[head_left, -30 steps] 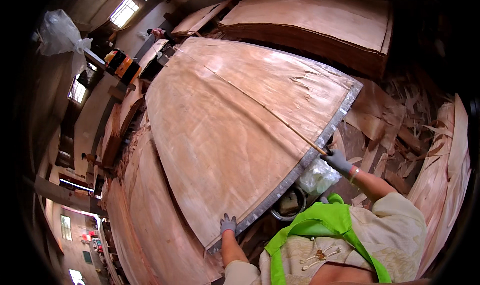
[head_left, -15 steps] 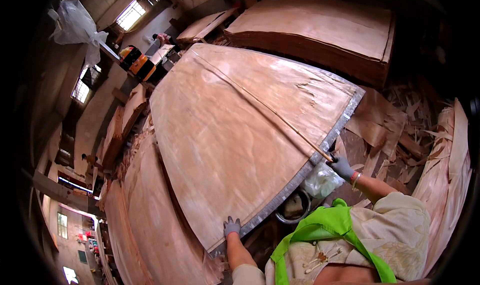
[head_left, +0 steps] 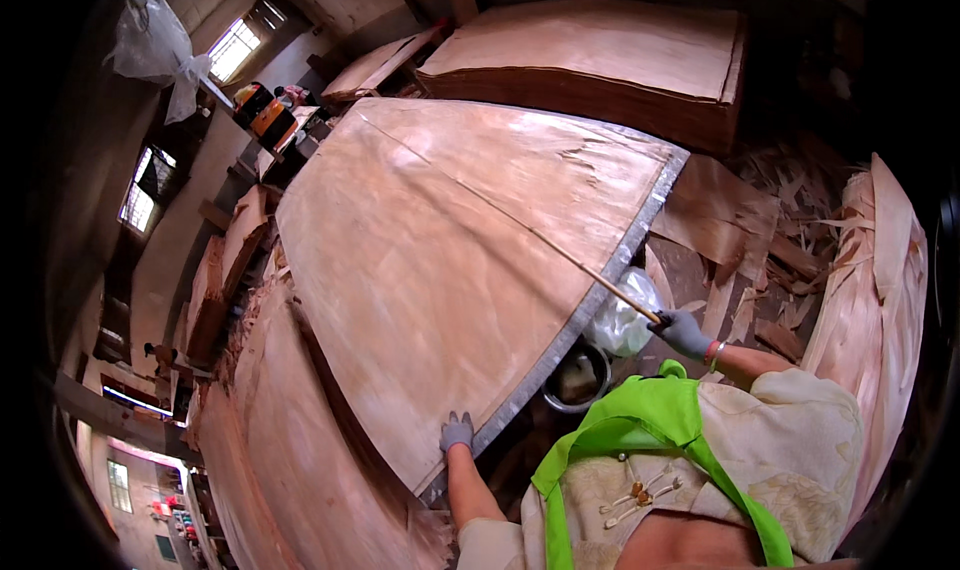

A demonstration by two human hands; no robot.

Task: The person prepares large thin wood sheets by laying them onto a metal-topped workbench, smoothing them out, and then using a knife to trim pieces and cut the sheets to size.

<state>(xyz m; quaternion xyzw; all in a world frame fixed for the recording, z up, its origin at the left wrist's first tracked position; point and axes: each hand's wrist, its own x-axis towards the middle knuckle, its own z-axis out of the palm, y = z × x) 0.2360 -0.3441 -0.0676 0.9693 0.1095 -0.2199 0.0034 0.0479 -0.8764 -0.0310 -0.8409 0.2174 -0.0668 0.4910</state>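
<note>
A large pale sheet of wood veneer (head_left: 430, 260) lies flat in front of me, on a base whose grey edge (head_left: 555, 355) shows along the near side. My right hand (head_left: 683, 332), in a grey glove, is closed round the thick end of a long thin bamboo stick (head_left: 545, 238). The stick reaches away over the veneer toward its far corner and casts a shadow on it. My left hand (head_left: 457, 431), also gloved, rests flat on the veneer's near left corner with its fingers stretched out.
A clear plastic bag (head_left: 628, 320) and a round dark bucket (head_left: 578, 378) are beside the near edge. Veneer stacks stand behind (head_left: 590, 55) and at the left (head_left: 290, 410). Torn veneer scraps (head_left: 800, 220) litter the right, beside a bundle of rolled sheets (head_left: 870, 310).
My view has shifted, so the scene sits more to the left. The stick's shadow lies farther from it and looks softer. My left hand remains on the veneer corner.
</note>
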